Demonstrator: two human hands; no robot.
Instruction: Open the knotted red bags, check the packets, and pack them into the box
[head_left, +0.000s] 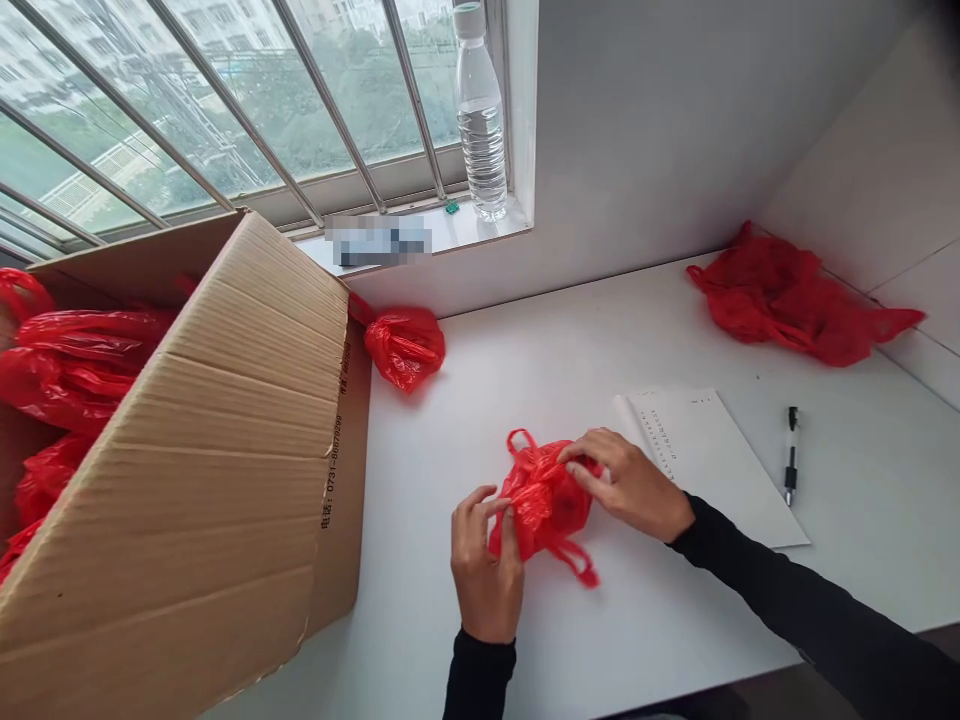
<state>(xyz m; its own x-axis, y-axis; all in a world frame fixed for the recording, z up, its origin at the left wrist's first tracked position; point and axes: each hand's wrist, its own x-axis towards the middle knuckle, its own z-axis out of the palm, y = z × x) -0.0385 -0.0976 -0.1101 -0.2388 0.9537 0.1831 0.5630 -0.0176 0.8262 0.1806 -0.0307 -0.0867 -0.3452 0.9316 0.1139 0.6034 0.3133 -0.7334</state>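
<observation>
A crumpled red plastic bag (544,510) lies on the white table in front of me, its loop handles sticking out at the top left and the lower right. On its left side, my left hand (487,560) pinches the thin plastic between thumb and fingers. My right hand (626,485) grips the bag's upper right edge, also with thumb and fingertips closed. Whatever the bag contains cannot be made out. Close by on the right, partly behind my right hand, lies an open notebook (720,470) with handwriting on its page.
A large cardboard box (217,470) holding several red bags (82,360) stands at the left. Beside it sits a small bundled red bag (406,348). Another red bag (795,295) lies in the far right corner. A pen (791,455) lies right of the notebook; a water bottle (482,130) stands on the windowsill.
</observation>
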